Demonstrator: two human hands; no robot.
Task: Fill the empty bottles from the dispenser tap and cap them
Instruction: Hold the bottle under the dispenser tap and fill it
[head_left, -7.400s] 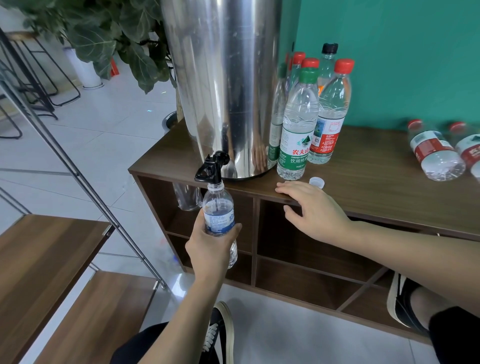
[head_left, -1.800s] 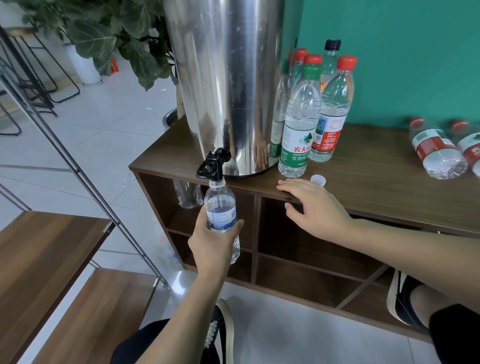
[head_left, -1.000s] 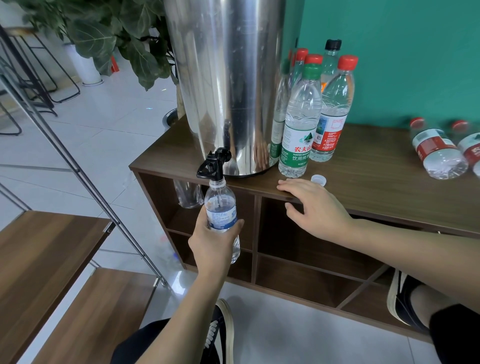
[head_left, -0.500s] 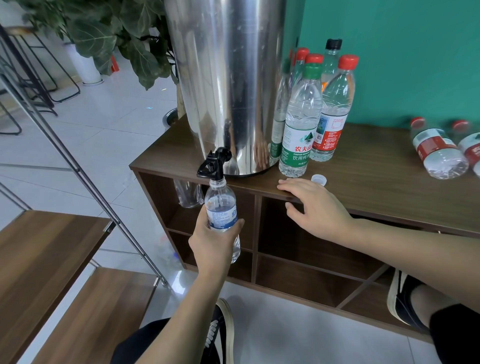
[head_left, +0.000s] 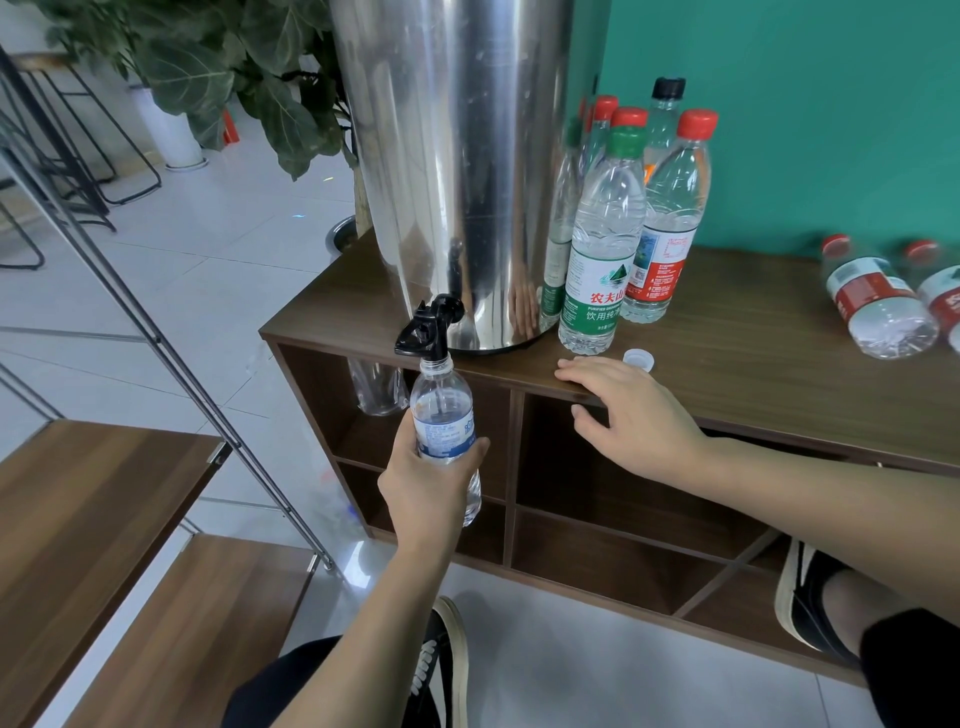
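My left hand (head_left: 423, 486) grips a small clear bottle (head_left: 442, 415) with a blue-and-white label, its uncapped mouth held right under the black tap (head_left: 428, 330) of the steel dispenser (head_left: 457, 171). Water shows inside the bottle. My right hand (head_left: 631, 415) rests on the front edge of the wooden cabinet top (head_left: 753, 364), fingers spread, thumb under the edge. A white cap (head_left: 638, 359) lies on the top just beyond my fingertips.
Several capped bottles (head_left: 602, 244) stand beside the dispenser. Two red-label bottles (head_left: 878, 299) lie on their side at the right. A clear bottle (head_left: 378, 387) sits in the cabinet's upper left cubby. A slanted metal rail (head_left: 171, 353) and wooden steps (head_left: 78, 519) are at my left.
Hands, bottle and tap stay where they were. Over the frames the water level in the bottle has risen slightly.
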